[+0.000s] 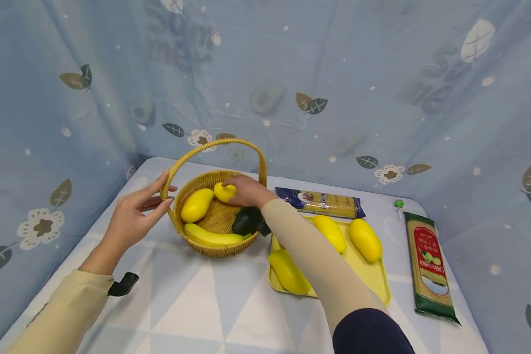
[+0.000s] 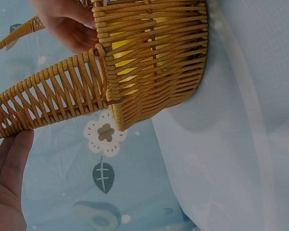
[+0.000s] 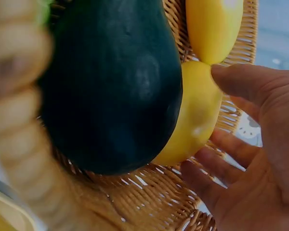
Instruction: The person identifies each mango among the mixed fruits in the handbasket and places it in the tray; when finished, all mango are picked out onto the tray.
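My left hand [image 1: 134, 211] pinches the left side of the handle of a round wicker basket [image 1: 219, 250], thumb in front and fingers behind; its fingertips show against the woven handle [image 2: 48, 89]. My right hand [image 1: 248, 191] reaches into the basket's far side, thumb and fingers around a yellow mango [image 3: 195, 115] that it partly hides in the head view. Another mango [image 1: 197, 205] lies to the left, touching the held one in the right wrist view. A banana [image 1: 212, 237] curves along the near wall. The dark green avocado [image 1: 246, 220] sits at the basket's right.
Right of the basket, a yellow tray [image 1: 371, 280] bears several mangoes [image 1: 365, 240], partly covered by my right forearm. Behind it lies a blue-ended pasta pack [image 1: 323, 202]. A green lollipop [image 1: 398, 203] and a green-and-gold pack [image 1: 429, 268] lie farther right. Patterned curtains [image 1: 292, 98] enclose the table.
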Available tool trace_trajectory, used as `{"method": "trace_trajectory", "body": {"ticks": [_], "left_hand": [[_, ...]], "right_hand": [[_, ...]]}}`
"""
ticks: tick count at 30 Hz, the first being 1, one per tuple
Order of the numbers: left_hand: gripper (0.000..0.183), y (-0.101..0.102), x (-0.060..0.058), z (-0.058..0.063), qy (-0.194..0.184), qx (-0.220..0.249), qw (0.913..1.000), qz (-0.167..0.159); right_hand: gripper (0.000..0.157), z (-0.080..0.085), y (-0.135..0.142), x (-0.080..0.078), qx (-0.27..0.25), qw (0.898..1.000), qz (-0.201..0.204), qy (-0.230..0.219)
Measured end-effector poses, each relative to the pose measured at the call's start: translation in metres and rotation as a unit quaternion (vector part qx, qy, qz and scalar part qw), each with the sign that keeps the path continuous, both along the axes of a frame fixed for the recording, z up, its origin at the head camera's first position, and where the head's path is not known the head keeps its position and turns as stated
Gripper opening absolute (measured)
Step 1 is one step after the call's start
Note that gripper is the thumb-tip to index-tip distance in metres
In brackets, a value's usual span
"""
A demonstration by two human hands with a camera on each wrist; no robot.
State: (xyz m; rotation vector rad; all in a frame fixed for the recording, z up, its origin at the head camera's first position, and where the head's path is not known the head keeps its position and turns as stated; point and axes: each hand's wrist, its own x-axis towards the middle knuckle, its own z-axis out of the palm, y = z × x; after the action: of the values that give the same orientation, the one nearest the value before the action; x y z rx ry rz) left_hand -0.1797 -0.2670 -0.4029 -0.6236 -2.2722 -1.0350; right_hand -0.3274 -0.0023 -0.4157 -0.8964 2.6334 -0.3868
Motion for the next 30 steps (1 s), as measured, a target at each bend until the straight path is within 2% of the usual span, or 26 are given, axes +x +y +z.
{"method": "trace_trajectory", "body": {"ticks": [3,8,12,18,25,30], "left_hand": [[0.082,0.002,-0.001,0.001,-0.001,-0.002,1.0000,0.000],[0.082,0.004,-0.001,0.003,-0.001,-0.004,1.0000,0.002],[0.082,0.004,-0.001,0.003,-0.003,-0.003,1.0000,0.000],[0.082,0.004,-0.001,0.003,-0.006,-0.003,1.0000,0.000],[0.082,0.001,-0.001,0.001,-0.003,-0.010,0.9999,0.009],[0.083,-0.001,0.001,0.000,-0.007,-0.008,0.9999,0.011]], "right_hand": [[0.052,0.001,-0.002,0.000,0.015,1.000,-0.017,-0.007],[0.058,0.001,-0.005,0.004,0.006,0.998,-0.049,-0.034],[0.062,-0.001,-0.009,0.005,0.019,0.997,-0.057,-0.039],[0.064,0.002,-0.005,0.009,0.022,0.998,-0.049,-0.019],[0.066,0.013,0.011,0.015,-0.008,1.000,-0.029,0.006],[0.067,0.026,0.026,0.028,-0.033,0.999,-0.021,0.014]]}}
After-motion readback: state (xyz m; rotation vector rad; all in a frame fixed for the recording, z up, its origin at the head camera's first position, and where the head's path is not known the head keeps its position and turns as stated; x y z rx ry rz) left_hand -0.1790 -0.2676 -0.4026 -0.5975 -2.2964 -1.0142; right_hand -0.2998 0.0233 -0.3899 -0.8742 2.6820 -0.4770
